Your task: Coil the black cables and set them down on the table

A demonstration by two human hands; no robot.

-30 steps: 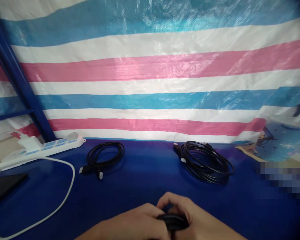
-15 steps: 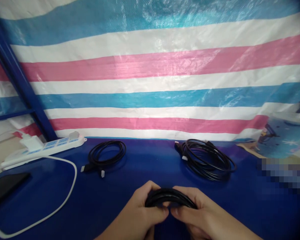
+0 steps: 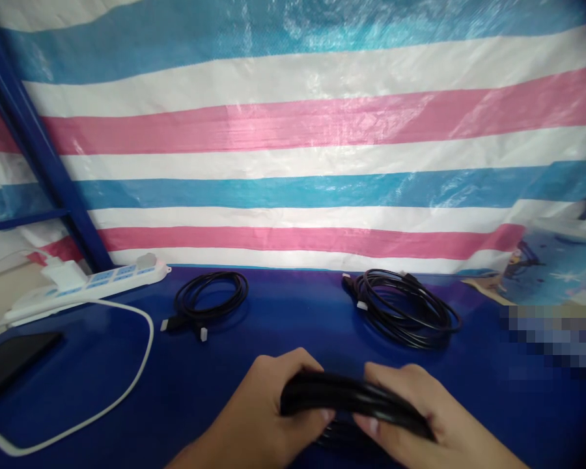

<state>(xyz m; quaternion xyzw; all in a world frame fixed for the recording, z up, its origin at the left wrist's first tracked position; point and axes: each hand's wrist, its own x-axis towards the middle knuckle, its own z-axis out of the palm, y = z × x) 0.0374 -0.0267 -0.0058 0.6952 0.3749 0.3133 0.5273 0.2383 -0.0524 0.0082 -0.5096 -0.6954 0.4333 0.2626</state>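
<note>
Both of my hands grip one coiled black cable (image 3: pixel 344 396) low over the blue table (image 3: pixel 283 326), near its front edge. My left hand (image 3: pixel 268 410) wraps the coil's left end with the fingers curled under it. My right hand (image 3: pixel 420 417) closes on its right side, thumb on top. Farther back lie two more black cable coils: a small one (image 3: pixel 209 299) at centre left with its plugs showing, and a larger one (image 3: pixel 405 309) at centre right.
A white power strip (image 3: pixel 85 283) with a plugged-in adapter lies at the back left, and its white cord (image 3: pixel 127 371) loops over the table. A black phone (image 3: pixel 10 365) rests at the left edge. A striped tarp (image 3: pixel 293 143) hangs behind. Printed packaging (image 3: pixel 551 267) sits at the right.
My hands rose into view with the coiled cable and moved apart along it. The coil now lies flatter and stretched wider between them.
</note>
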